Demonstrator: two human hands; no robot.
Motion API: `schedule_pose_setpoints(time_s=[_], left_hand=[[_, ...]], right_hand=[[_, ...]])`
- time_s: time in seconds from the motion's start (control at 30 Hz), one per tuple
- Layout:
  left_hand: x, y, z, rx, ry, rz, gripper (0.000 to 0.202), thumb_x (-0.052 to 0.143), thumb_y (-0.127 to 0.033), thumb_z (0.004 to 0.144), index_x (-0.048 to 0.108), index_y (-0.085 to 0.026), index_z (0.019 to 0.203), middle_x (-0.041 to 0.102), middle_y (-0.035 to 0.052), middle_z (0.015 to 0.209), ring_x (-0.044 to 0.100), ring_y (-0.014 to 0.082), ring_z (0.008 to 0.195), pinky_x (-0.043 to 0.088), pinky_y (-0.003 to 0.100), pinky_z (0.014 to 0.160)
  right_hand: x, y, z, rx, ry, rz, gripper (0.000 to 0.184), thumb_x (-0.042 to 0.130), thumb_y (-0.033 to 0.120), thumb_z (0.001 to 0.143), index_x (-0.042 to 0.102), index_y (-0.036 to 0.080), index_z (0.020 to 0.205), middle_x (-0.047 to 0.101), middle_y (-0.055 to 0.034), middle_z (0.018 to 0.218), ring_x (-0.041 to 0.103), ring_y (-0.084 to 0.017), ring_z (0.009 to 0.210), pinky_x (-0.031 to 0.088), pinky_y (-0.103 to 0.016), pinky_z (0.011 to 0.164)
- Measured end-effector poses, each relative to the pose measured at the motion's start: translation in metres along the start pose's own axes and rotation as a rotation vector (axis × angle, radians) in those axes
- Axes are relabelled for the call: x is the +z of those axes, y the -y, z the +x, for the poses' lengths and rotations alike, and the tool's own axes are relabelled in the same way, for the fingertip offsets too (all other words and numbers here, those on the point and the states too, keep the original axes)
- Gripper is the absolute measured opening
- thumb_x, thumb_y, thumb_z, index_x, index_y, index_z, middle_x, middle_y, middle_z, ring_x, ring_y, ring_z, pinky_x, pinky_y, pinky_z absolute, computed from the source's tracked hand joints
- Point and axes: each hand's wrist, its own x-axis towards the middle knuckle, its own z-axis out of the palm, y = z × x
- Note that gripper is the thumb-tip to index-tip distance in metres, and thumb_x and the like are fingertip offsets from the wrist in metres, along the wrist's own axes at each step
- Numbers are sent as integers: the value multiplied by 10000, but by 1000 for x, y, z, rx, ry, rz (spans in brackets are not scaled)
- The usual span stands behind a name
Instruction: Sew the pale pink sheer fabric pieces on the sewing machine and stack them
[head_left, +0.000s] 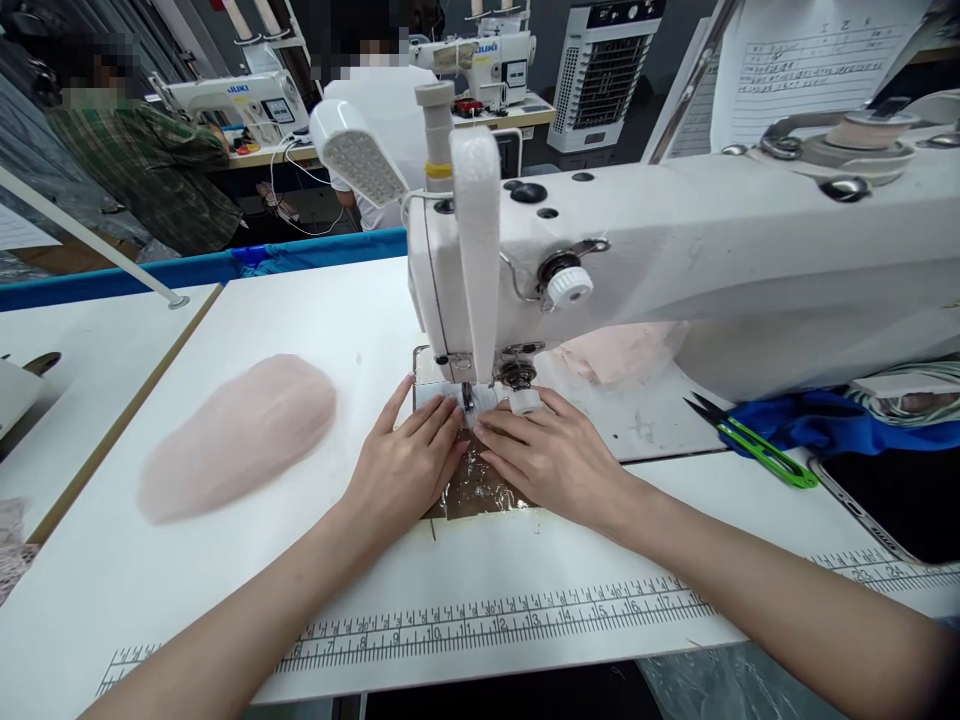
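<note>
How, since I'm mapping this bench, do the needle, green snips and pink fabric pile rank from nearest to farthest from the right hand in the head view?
1. Needle: just left of the right hand, by its fingertips.
2. Green snips: off to its right.
3. Pink fabric pile: far left, beyond the left hand.

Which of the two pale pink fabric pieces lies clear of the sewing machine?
The larger pink piece left of the left hand; the smaller pink piece sits under the arm of the sewing machine, beyond the right hand.
</note>
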Motion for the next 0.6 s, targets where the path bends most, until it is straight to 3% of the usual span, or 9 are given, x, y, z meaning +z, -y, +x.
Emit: schedule_pose_setpoints(time_s=[0.17, 0.6], left_hand=[[5, 4, 2, -32, -8, -14, 301, 469, -253, 957, 637, -109, 1160, 687, 109, 1166, 643, 235, 1106, 311, 520, 1143], [11, 7, 3, -127, 82, -10, 406, 403, -339, 981, 577, -95, 1255, 629, 123, 1267, 565, 260, 1213, 252, 522, 1158]], right_hand=[[2, -2, 3, 0, 21, -57, 187, 542, 210, 929, 711, 157, 988, 740, -48, 947, 626, -185, 814, 409, -388, 919], [8, -9, 5, 34, 135, -134, 246, 492, 270, 964, 698, 169, 1050, 732, -57, 1020, 618, -221, 959, 368, -422, 990]])
